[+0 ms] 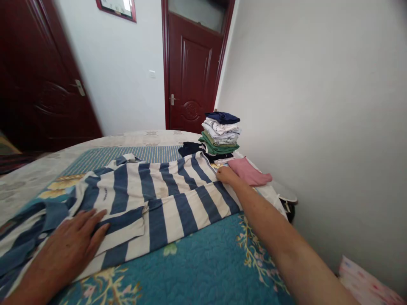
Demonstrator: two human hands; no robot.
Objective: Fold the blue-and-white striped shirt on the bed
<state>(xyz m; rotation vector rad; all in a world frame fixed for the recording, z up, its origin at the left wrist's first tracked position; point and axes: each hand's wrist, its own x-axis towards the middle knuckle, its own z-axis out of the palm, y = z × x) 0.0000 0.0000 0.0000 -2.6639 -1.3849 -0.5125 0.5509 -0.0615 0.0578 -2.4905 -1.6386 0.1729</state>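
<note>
A blue and white striped polo shirt (152,182) lies across the bed, its near side folded over lengthwise with the sleeve on top. Its blue collar (55,216) is at the left and its hem at the right. My left hand (74,237) rests flat on the shirt near the collar and sleeve, fingers stretched out. At the hem, my right hand (224,174) is closed, with the fingers pinching the shirt's edge. The fingertips of that hand are partly hidden.
Behind the hem stands a stack of folded clothes (221,133). A pink garment (249,171) lies by the wall, right of my right hand. The teal floral quilt (197,262) covers the near bed. Two dark red doors (195,63) are beyond.
</note>
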